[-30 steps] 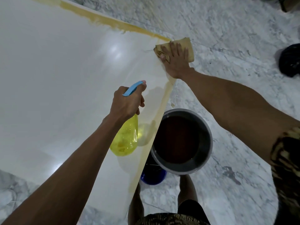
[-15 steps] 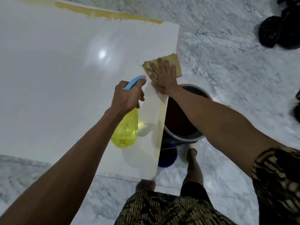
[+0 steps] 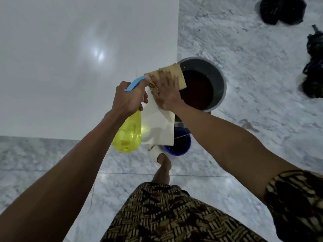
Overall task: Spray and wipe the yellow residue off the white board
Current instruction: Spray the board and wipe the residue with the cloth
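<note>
**Inspector:** Nearest item first. What does the left hand (image 3: 129, 97) have?

**Assessor:** Its fingers are curled round the neck of a yellow spray bottle (image 3: 127, 137) with a blue trigger (image 3: 135, 83); the bottle body hangs below the fist. Whether it is spraying, I cannot tell

**Inspector:** And the right hand (image 3: 167, 91)?

**Assessor:** Just beside the left one, fingers spread flat, pressing a tan cloth (image 3: 174, 74) onto the right edge of the white board (image 3: 70, 67). The cloth sticks out past the fingertips, over the rim of a grey bucket (image 3: 218, 81) of dark liquid. A blue bucket (image 3: 178, 145) sits below the wrist

**Inspector:** Condition of the board?

**Assessor:** A faint cream tint shows on the strip under and behind the right hand. Beyond both hands, the surface reads white and glossy, with no yellow band visible. The far edge is out of view

**Inspector:** Judgement on progress?

**Assessor:** Well advanced, probably; the near right corner appears to need finishing, and the unseen edge remains unverified
</note>
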Demonstrator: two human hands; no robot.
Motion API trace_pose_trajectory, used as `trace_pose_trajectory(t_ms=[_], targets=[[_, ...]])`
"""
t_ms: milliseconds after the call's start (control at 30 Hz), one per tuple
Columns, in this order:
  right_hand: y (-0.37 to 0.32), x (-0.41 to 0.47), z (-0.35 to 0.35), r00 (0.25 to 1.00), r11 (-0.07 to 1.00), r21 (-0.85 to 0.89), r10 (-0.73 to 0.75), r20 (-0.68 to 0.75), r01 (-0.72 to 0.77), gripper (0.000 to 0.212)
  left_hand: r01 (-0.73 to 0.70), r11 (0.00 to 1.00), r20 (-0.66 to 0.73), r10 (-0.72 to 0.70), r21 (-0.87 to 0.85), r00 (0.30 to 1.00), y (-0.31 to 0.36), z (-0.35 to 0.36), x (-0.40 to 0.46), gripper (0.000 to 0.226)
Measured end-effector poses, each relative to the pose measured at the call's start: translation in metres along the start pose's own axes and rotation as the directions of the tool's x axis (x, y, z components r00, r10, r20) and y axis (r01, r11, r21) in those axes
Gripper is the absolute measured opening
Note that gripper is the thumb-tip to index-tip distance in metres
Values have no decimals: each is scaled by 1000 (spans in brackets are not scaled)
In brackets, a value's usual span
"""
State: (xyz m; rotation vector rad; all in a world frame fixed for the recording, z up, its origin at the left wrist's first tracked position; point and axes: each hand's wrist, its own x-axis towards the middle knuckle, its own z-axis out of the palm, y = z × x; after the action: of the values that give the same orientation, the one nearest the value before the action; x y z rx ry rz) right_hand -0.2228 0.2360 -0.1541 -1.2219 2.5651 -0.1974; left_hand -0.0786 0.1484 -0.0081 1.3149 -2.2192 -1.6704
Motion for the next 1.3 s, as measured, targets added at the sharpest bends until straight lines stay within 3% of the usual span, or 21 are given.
trace_pose_trajectory(t_ms=[333,600,733,800,867,900,967,1000,1033,1067,1133,1300], targets=[[-51,-128,43,994,994,-27,108,-11,-109,64,3,997,26,-1,-75,1000,-80,-23,-144,59],[-82,-218,74,995,996,-35,85,-59,-88,61,-7,999,37,9,-44,999,-134,-47,-225,65],[-103,-277,80,998,987,149,57,20,-59,51,21,998,63,-17,-62,998,-144,-65,-254,64],[-124,-308,62,977,930,305,174,126,-205,47,9,999,86,-6,-42,996,-141,-75,-270,65],[-146,-342,52,909,742,527,304,286,-414,42,-29,999,113,31,-25,993,-137,-86,-289,64],[-150,-356,54,861,546,667,355,364,-507,41,-36,999,122,39,-28,992,-137,-88,-294,64],[-159,-383,51,765,-47,836,379,521,-546,49,-49,998,128,55,-51,990,-132,-97,-306,62],[-162,-391,48,748,-313,822,347,566,-476,56,-52,997,127,59,-57,990,-129,-100,-309,60],[-161,-396,43,770,-478,797,322,550,-370,61,-59,997,129,66,-58,989,-125,-103,-312,60],[-159,-399,36,799,-574,774,317,510,-267,63,-73,996,139,79,-50,987,-122,-104,-314,60],[-156,-402,20,821,-650,748,353,450,-131,69,-94,995,178,97,-28,979,-117,-102,-318,64],[-141,-388,-31,902,-637,771,324,284,-14,84,-108,994,204,110,-19,973,-102,-84,-316,68]])
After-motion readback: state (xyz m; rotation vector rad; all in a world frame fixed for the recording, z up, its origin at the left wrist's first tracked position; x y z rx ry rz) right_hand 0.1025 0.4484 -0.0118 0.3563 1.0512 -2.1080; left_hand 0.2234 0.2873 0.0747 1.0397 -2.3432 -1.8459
